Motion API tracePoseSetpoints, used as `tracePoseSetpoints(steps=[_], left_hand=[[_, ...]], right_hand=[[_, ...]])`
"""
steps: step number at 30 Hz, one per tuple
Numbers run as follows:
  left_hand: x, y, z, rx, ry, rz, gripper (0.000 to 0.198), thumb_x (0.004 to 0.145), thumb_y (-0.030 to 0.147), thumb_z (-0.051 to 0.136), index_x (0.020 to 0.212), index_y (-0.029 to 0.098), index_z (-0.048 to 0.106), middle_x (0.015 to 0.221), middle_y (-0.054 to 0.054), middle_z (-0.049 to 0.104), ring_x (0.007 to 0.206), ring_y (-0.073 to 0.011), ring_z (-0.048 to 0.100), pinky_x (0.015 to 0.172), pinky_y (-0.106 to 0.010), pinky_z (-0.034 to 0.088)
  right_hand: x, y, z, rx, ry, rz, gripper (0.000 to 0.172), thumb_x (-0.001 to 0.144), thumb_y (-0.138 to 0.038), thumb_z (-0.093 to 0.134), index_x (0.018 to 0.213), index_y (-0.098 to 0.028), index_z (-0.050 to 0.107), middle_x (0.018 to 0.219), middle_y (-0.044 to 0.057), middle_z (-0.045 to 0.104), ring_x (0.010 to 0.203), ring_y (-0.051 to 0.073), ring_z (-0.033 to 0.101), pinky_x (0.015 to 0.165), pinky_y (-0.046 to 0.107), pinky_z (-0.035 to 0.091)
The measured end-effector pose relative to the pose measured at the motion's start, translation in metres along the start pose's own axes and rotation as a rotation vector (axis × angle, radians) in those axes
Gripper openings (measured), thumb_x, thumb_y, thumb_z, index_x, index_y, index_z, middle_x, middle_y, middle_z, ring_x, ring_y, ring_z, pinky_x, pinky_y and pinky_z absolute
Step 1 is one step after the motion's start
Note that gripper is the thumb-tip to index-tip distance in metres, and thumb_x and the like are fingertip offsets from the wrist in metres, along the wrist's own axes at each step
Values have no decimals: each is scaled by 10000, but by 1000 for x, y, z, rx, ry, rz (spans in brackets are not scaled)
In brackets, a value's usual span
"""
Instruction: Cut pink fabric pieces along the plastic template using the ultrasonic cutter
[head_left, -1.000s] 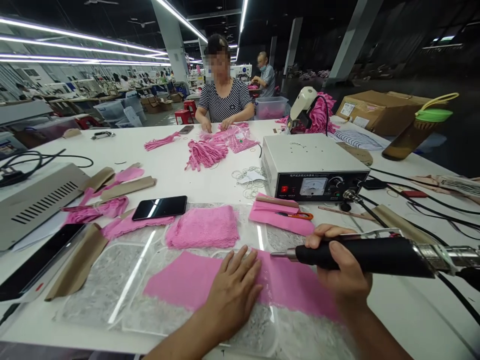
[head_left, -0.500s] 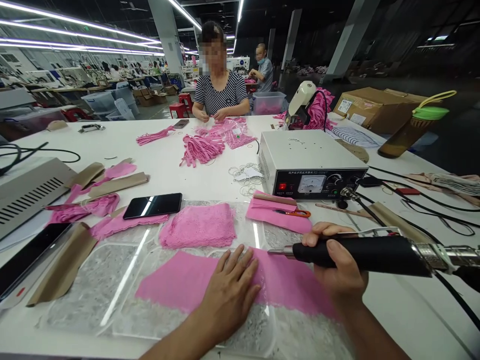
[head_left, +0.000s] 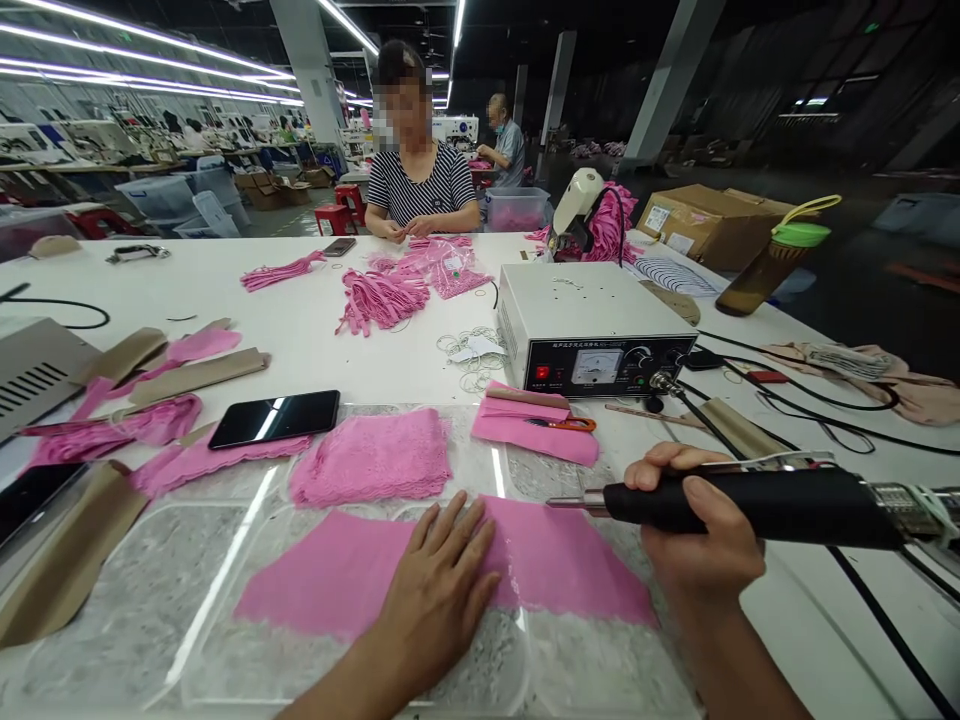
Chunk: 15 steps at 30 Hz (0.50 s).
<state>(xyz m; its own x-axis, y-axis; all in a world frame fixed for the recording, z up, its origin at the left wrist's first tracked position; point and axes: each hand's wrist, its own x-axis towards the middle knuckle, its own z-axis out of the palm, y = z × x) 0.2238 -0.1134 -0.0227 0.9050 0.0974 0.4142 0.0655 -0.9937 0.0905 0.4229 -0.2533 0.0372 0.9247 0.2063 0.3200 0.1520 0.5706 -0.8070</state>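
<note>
My left hand [head_left: 442, 585] lies flat, fingers slightly spread, on a pink fabric piece [head_left: 322, 570] spread over a clear plastic sheet [head_left: 202, 590]. In my right hand [head_left: 705, 530] is a black ultrasonic welding gun [head_left: 765, 505], its thin metal tip pointing left at the upper edge of the fabric, right of my left hand. Whether the tip touches the cloth I cannot tell. Behind the fabric sits a stack of pink lace pieces [head_left: 371, 455]. To its right, orange-handled snips [head_left: 562, 424] rest on a folded pink piece [head_left: 525, 440].
A control box [head_left: 600, 310] with a dial stands behind my right hand, its cables [head_left: 817, 390] trailing right. A phone [head_left: 274, 418] lies at left on pink cloth. Across the table, a person in a striped top [head_left: 421, 190] handles pink strips. A brown bottle [head_left: 772, 260] leans at right.
The view has shifted slightly rightward. My right hand has drawn the gun a little to the right, away from my left hand, which stays on the fabric.
</note>
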Motion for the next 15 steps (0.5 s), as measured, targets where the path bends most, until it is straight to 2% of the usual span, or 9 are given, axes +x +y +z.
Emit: tracePoseSetpoints(steps=[15], left_hand=[[1,-2,0,40,5,22,394,974,262,451,1331,126,545,1392,-129,554,1322,-344,466,1003,-519,455]], right_hand=[[-4,5,2,-7,-57,32,89,721,-264,657,746,-202,599,772,-1,584,570,122,562,570,305,481]])
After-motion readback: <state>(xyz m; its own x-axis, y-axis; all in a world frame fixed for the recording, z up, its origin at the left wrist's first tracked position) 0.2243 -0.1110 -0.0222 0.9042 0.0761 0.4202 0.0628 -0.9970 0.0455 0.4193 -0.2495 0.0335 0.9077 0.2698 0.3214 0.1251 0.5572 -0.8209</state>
